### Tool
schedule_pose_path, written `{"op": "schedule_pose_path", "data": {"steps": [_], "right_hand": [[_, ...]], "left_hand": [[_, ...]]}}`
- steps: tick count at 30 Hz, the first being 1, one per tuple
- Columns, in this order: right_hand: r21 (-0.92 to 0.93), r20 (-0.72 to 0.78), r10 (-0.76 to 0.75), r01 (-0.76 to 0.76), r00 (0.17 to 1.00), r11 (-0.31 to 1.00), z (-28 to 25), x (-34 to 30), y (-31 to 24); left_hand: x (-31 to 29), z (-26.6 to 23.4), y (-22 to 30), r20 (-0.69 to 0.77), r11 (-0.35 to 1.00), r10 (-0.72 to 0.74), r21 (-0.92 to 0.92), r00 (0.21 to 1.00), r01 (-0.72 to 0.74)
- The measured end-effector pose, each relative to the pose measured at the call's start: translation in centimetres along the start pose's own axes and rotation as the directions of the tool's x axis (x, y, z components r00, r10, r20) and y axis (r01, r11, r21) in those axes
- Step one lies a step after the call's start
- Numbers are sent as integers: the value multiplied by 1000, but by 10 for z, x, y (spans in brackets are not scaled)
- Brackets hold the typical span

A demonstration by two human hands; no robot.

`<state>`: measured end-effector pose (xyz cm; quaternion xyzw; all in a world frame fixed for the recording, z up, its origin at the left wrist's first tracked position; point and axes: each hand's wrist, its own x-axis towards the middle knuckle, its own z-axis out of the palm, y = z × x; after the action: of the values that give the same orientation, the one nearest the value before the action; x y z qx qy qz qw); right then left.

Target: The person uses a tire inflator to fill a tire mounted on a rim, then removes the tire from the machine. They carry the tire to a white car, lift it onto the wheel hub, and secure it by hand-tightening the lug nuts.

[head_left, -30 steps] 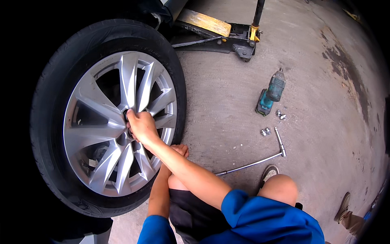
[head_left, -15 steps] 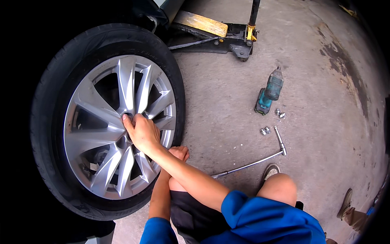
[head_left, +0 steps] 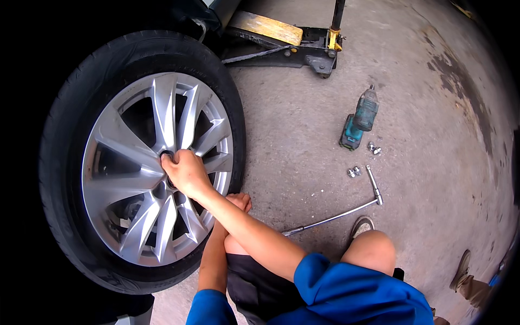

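Note:
A silver multi-spoke wheel (head_left: 130, 187) with a black tyre (head_left: 65, 189) stands upright at the left. My right hand (head_left: 187, 170) is at the hub, its fingers curled into the recess round the centre and the thumb bent against the rim of a hole. Whatever those fingers grip is hidden behind the hand. Partly covered by my right forearm, my left hand (head_left: 239, 201) rests by the tyre's right edge just above my knee. Its fingers look folded, and their contents cannot be seen.
On the concrete floor to the right lie a teal cordless impact driver (head_left: 360, 119), several chrome lug nuts (head_left: 374, 148) and a long-handled chrome wrench (head_left: 346, 216). A yellow-and-black floor jack (head_left: 271, 30) stands at the top. Another person's shoe (head_left: 461, 268) shows at lower right.
My right hand has shifted slightly at the hub, with the thumb now bent further into the hole. The view has moved a little; the left hand stays by the tyre edge.

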<state>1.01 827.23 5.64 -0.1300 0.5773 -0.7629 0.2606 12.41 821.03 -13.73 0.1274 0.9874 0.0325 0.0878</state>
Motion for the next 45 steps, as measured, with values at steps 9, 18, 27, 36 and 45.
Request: {"op": "schedule_pose_path", "data": {"steps": [9, 18, 27, 36, 45], "right_hand": [[-82, -4, -58, 58, 998, 995, -4, 0, 5], [-172, -89, -85, 69, 992, 983, 7, -8, 0], [-315, -118, -130, 87, 984, 945, -10, -10, -9], [-75, -141, -6, -5, 990, 997, -6, -6, -17], [-20, -55, 49, -51, 997, 999, 0, 3, -2]], "left_hand": [[-2, 11, -9, -44, 998, 54, -4, 998, -55], [-8, 3, -9, -5, 999, 34, 19, 999, -34], [12, 12, -5, -91, 995, 102, -2, 991, -103], [4, 10, -7, -12, 997, 67, 43, 998, -67], [4, 16, -10, -87, 995, 98, 32, 991, -95]]}}
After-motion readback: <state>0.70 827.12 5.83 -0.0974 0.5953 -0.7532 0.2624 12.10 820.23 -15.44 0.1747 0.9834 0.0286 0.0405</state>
